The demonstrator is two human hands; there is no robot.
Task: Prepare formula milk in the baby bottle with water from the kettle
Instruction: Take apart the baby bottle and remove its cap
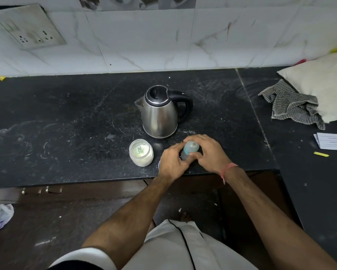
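Note:
A baby bottle (190,149) with a pale blue cap and a teal ring stands near the front edge of the black counter (66,117). My left hand (171,162) grips its lower body from the left. My right hand (208,151) wraps the cap and ring from the right. Just behind the bottle stands a steel kettle (160,114), lid shut, spout pointing left, black handle on the right. To the left of my hands sits an open clear jar of white formula powder (141,153) with a scoop inside.
A checked cloth (292,106) and a pale cushion-like sack (323,82) lie at the right of the counter, with paper slips (331,141) and a small yellow object (321,154) nearer. A wall socket plate (30,28) is at the upper left.

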